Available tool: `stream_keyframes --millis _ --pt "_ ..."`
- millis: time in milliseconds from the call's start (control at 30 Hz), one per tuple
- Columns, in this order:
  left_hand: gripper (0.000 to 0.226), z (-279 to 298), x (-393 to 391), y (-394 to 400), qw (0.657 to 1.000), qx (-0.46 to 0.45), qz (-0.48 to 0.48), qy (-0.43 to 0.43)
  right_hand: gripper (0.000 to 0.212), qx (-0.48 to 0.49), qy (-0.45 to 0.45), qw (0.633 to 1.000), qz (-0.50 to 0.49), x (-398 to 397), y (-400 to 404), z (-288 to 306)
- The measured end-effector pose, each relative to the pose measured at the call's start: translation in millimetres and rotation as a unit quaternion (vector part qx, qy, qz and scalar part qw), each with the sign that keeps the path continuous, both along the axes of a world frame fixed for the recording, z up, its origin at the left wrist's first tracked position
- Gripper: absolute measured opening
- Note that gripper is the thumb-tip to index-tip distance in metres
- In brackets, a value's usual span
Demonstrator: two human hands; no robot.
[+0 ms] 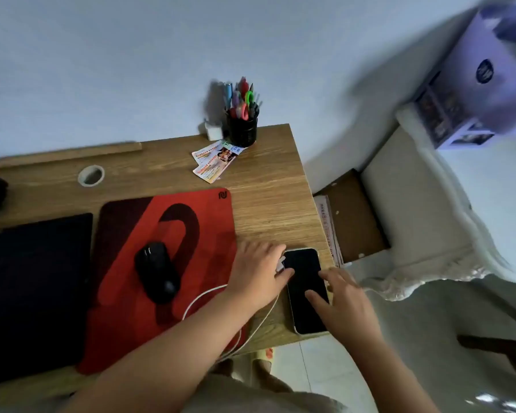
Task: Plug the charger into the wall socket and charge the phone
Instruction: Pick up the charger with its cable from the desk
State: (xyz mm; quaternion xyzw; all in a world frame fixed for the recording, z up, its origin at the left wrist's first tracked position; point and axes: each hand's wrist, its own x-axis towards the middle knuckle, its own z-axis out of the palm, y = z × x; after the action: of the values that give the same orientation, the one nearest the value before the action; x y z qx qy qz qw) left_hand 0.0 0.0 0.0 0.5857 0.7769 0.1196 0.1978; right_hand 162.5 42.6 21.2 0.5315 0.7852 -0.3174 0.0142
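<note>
On desk (268, 198), dark-screened, white-edged phone (306, 290).

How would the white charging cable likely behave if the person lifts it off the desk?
The white cable already lies in loose curves across the red mouse pad, so it is probably floppy and would sag. It looks thin, likely light. One end sits under the left hand beside the phone, so it may tug.
</note>
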Motion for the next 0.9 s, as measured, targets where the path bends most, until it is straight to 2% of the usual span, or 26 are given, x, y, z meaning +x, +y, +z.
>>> stream_keyframes --millis 133,233,333,500,667,733,800,900 --pt "0.041 -2.3 4.0 7.0 0.991 -0.085 0.011 0.105 0.044 -0.007 0.01 1.0 -0.025 -0.2 3.1 2.2" --pt "0.036 -7.4 -3.4 -1.7 0.978 -0.158 0.027 0.131 0.046 -0.014 0.009 1.0 -0.021 -4.9 4.6 2.9" --pt "0.024 -8.9 -15.0 -11.6 0.978 -0.171 0.03 0.114 0.048 -0.016 0.01 1.0 -0.008 -14.9 6.3 5.4" --pt "0.018 -6.0 -21.5 -16.7 0.987 -0.125 0.063 0.081 0.046 0.002 0.008 0.999 0.032 -28.8 11.3 8.4" --pt "0.019 3.2 -35.1 -17.4 0.985 -0.052 0.164 -0.013 0.039 0.007 0.022 0.997 0.071 -39.6 19.9 15.3" --pt "0.018 15.2 -46.5 -16.9 0.973 0.007 0.216 -0.08 0.038 0.018 0.035 0.995 0.093 -47.5 23.5 21.2" --pt "0.016 34.2 -60.6 -15.2 0.944 0.074 0.273 -0.17 0.042 0.034 0.049 0.991 0.117 -59.8 27.8 29.5" --pt "0.016 66.0 -82.8 -13.2 0.918 0.146 0.311 -0.198 0.047 0.067 0.077 0.983 0.151 -84.9 33.7 47.6"
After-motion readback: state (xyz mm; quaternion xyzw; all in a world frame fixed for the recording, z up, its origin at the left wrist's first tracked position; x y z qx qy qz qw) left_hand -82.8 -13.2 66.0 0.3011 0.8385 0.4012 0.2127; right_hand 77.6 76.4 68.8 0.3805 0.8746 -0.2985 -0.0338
